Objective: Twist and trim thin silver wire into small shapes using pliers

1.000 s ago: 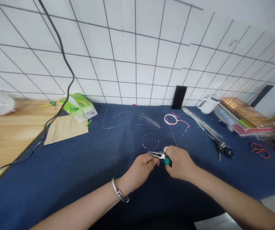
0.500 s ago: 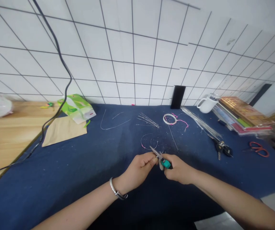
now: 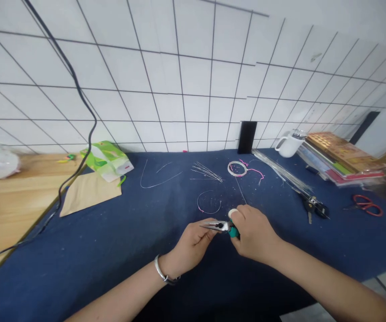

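Observation:
My right hand (image 3: 255, 231) is closed round the green handles of long-nose pliers (image 3: 222, 226). The jaws point left and lie across the fingertips of my left hand (image 3: 193, 243). The left thumb and fingers are pinched together just under the jaws; whatever is between them is hidden. A silver bangle (image 3: 160, 268) circles my left wrist. Just beyond the hands lies a curved thin wire with pink beads (image 3: 201, 210). A white ring (image 3: 229, 170) with pink beads and pink cord sits farther back, near a loose bundle of short wires (image 3: 208, 171).
On the blue cloth (image 3: 139, 223), a long wire bundle (image 3: 283, 170), keys (image 3: 310, 206) and red-handled scissors (image 3: 367, 205) lie right. A white mug (image 3: 287, 145) and stacked books (image 3: 342, 156) stand behind. Left are a green packet (image 3: 107, 158), brown paper (image 3: 90, 193) and a black cable (image 3: 75, 80).
The pliers have turned from slanting up-left to nearly level, with their jaws now over the left fingertips. My right hand has rolled over and moved slightly up. The view has shifted a little.

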The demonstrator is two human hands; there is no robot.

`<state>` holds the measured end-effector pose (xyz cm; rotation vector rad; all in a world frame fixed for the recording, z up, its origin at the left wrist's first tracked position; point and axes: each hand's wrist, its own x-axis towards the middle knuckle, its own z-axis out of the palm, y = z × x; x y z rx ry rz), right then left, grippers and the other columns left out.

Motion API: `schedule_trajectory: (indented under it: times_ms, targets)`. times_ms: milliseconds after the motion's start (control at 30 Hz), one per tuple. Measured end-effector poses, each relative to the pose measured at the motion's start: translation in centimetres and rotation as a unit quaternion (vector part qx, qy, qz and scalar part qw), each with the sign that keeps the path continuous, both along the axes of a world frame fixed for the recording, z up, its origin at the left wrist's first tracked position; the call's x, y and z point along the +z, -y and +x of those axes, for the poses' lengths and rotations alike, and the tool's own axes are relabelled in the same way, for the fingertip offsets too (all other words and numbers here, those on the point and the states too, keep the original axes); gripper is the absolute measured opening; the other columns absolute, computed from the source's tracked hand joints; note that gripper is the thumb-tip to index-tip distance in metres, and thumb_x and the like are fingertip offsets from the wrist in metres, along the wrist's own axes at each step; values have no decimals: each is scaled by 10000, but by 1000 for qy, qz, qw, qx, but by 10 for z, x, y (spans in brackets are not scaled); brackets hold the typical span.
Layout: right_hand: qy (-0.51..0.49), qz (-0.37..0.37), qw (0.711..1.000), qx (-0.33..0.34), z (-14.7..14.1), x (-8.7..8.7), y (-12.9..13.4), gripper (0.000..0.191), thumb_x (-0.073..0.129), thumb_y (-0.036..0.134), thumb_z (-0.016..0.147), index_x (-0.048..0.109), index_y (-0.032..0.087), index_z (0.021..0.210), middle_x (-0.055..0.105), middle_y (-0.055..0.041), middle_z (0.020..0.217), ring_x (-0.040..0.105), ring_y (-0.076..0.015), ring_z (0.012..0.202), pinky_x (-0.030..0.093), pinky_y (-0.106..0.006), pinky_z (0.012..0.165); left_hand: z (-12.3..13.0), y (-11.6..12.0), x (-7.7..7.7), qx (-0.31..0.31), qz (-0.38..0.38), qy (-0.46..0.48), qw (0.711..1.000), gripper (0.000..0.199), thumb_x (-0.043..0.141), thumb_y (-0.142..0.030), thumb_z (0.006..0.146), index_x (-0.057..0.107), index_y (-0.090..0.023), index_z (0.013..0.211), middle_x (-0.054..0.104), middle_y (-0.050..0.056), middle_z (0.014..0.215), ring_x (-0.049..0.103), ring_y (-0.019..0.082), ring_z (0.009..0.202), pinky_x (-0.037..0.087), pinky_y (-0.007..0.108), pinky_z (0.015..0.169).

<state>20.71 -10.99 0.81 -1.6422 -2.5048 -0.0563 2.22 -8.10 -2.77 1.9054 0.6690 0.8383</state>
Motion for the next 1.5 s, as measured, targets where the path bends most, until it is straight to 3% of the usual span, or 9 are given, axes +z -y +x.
schedule_trajectory:
  times_ms: [200, 400, 500, 633, 700, 767, 1167, 1367, 1500]
  targets:
    - [-3, 2, 1000, 2, 3, 1, 1, 157, 454, 199, 690, 462, 169, 844, 482, -57, 792, 400, -188, 715, 291, -316, 629, 1, -1, 0, -1, 15, -14, 1000, 248, 353, -206, 896, 590, -149, 847, 563, 39, 775, 493, 123, 677, 420, 249, 617]
    - [-150, -137, 979, 20, 3, -3, 1, 171, 472, 141, 614, 386, 198, 750, 449, 19, 692, 384, -119, 613, 290, -251, 557, -4, -2, 3, 3, 62, -69, 996, 232, 379, -199, 883, 575, -151, 768, 542, 14, 685, 473, 112, 628, 384, 239, 606]
    - [-263, -255, 931, 18, 3, -6, 0, 187, 448, 99, 599, 391, 206, 742, 419, 51, 641, 373, -90, 561, 298, -217, 518, -4, 1, 10, 1, 24, -79, 997, 237, 364, -218, 890, 540, -150, 747, 506, -3, 656, 428, 99, 589, 353, 225, 569]
    - [-386, -419, 822, 1, 4, -11, -3, 233, 421, 84, 605, 443, 209, 801, 396, 61, 625, 361, -69, 497, 298, -188, 448, 0, 4, 19, 9, -61, -59, 996, 257, 343, -254, 897, 527, -152, 749, 518, 1, 702, 442, 107, 644, 362, 227, 610]
    - [-417, -465, 781, -9, 5, -14, -4, 242, 430, 85, 603, 465, 202, 812, 400, 59, 629, 353, -64, 485, 293, -183, 433, 1, 5, 22, 13, -105, -54, 993, 259, 344, -256, 893, 529, -156, 742, 518, -4, 711, 444, 107, 658, 363, 225, 626]
    - [-433, -476, 765, -18, 5, -15, -6, 254, 447, 80, 593, 485, 196, 815, 410, 57, 642, 351, -61, 495, 295, -181, 441, 2, 4, 23, 14, -143, -51, 988, 252, 350, -254, 886, 531, -161, 736, 513, -12, 710, 441, 103, 657, 361, 219, 630]
    - [-426, -450, 784, -17, 1, -20, -8, 292, 458, 55, 591, 482, 199, 844, 414, 56, 679, 361, -65, 537, 320, -180, 487, 1, 2, 24, 4, -236, -51, 971, 238, 373, -253, 854, 548, -159, 723, 416, -36, 636, 338, 89, 581, 294, 204, 556]
    - [-402, -375, 835, -6, -2, -21, -2, 273, 438, 34, 592, 480, 190, 813, 446, 47, 697, 405, -83, 602, 342, -189, 540, 1, 0, 22, -21, -277, -46, 960, 242, 376, -278, 849, 557, -157, 744, 311, -54, 562, 272, 92, 533, 246, 216, 514]
    - [-356, -318, 879, -2, -4, -23, 3, 299, 417, 18, 579, 480, 192, 814, 464, 48, 686, 426, -88, 606, 343, -198, 563, 1, 1, 25, -14, -252, -56, 966, 234, 395, -277, 839, 557, -157, 720, 361, -49, 577, 314, 95, 553, 272, 215, 537]
